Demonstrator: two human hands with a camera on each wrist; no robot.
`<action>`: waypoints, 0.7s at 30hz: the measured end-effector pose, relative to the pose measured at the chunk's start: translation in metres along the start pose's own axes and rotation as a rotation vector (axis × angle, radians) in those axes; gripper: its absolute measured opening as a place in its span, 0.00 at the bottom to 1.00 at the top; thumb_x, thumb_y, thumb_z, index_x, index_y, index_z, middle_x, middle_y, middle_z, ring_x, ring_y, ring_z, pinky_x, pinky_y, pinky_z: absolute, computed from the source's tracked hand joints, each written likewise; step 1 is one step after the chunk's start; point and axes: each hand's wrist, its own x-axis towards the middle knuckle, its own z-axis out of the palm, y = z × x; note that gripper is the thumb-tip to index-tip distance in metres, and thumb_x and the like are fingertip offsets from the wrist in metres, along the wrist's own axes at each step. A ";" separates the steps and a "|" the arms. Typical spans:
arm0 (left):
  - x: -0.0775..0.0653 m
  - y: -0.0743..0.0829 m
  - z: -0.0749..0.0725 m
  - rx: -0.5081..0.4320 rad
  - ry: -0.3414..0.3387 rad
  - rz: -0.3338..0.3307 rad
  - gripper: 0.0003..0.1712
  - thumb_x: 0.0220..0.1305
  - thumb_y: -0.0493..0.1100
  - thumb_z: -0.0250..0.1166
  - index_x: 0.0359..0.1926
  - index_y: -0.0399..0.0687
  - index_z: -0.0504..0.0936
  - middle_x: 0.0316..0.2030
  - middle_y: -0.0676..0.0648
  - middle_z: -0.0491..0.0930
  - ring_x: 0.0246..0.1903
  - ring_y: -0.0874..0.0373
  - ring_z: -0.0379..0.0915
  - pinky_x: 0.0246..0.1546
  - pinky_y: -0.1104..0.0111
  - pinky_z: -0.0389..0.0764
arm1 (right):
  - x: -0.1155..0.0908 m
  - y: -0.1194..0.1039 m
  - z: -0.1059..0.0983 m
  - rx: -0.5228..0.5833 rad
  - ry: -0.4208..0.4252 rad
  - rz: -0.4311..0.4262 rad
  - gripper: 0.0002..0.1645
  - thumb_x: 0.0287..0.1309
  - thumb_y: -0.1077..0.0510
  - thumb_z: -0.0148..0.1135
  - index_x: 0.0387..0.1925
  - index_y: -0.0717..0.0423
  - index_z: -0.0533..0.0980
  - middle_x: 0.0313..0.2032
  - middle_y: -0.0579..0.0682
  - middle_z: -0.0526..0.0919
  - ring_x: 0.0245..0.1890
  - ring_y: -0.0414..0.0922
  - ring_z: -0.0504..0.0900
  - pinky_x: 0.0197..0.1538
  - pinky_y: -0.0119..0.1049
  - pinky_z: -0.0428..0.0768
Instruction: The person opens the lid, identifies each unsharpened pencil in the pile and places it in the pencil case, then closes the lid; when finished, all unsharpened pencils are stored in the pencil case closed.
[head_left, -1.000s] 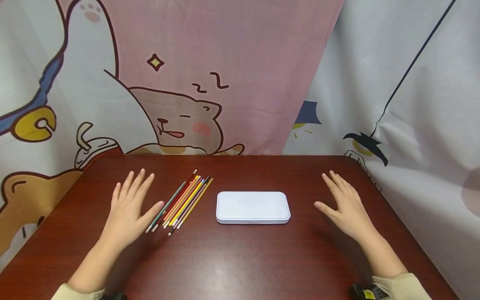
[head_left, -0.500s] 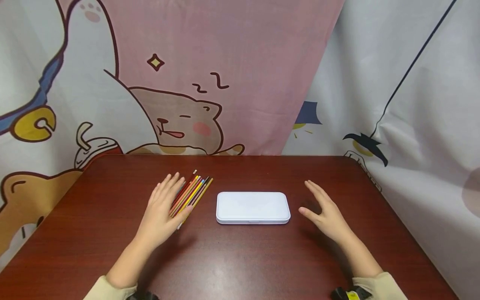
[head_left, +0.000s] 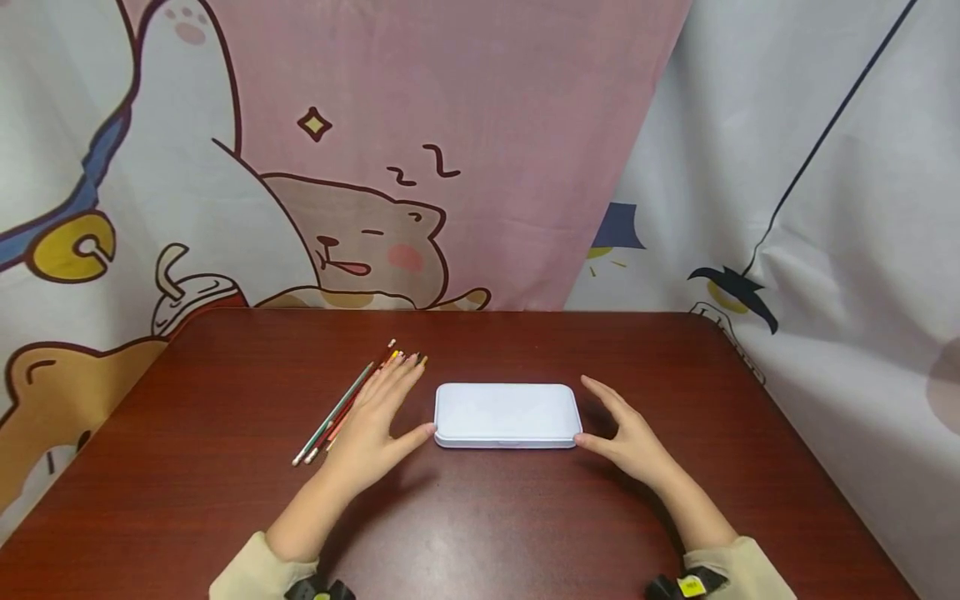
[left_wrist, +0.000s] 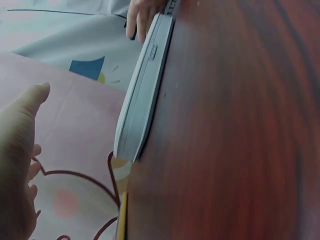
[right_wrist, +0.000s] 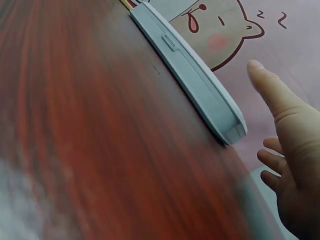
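Note:
A white, flat pencil case lies closed on the table, its small front catch facing the person. My left hand is at its left end with fingers spread, and the thumb tip overlaps the case's corner in the head view. That hand also hovers across a bundle of pencils, hiding most of them. At the right end is my right hand, fingers extended, thumb tip right by the near corner. Both wrist views show a gap between the thumb and the case. Neither hand holds anything.
The dark red wooden table carries the case and the pencils. A printed curtain hangs behind its far edge and along the sides. Black wrist cameras sit at the sleeve cuffs.
Both hands have moved inward toward the case, the left one passing rightward over the pencils and the right one leftward. The case and the pencils have stayed in place.

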 end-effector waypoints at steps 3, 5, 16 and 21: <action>0.003 0.004 0.007 -0.012 -0.032 -0.005 0.45 0.56 0.56 0.68 0.71 0.49 0.62 0.70 0.50 0.58 0.70 0.54 0.46 0.68 0.56 0.45 | 0.001 -0.012 0.000 0.036 -0.021 0.018 0.50 0.46 0.61 0.75 0.69 0.63 0.59 0.65 0.65 0.62 0.64 0.62 0.61 0.60 0.62 0.59; 0.004 0.007 0.012 -0.017 -0.054 -0.005 0.45 0.57 0.57 0.68 0.70 0.48 0.62 0.70 0.50 0.58 0.70 0.54 0.46 0.68 0.57 0.45 | 0.001 -0.010 0.002 0.041 -0.032 0.021 0.52 0.45 0.61 0.76 0.68 0.64 0.59 0.64 0.65 0.64 0.63 0.61 0.63 0.60 0.59 0.60; 0.014 0.021 0.040 -0.044 -0.103 0.052 0.46 0.52 0.56 0.72 0.68 0.43 0.66 0.68 0.46 0.62 0.69 0.49 0.52 0.68 0.57 0.47 | 0.005 0.030 0.014 0.044 -0.080 0.053 0.59 0.40 0.47 0.78 0.71 0.56 0.57 0.66 0.57 0.64 0.67 0.54 0.58 0.65 0.47 0.57; 0.017 0.026 0.051 -0.051 -0.144 0.056 0.46 0.51 0.56 0.73 0.68 0.43 0.66 0.68 0.45 0.61 0.69 0.48 0.51 0.68 0.58 0.45 | 0.007 0.031 0.015 0.028 -0.099 0.065 0.61 0.39 0.45 0.78 0.71 0.57 0.57 0.67 0.60 0.63 0.67 0.58 0.57 0.63 0.59 0.56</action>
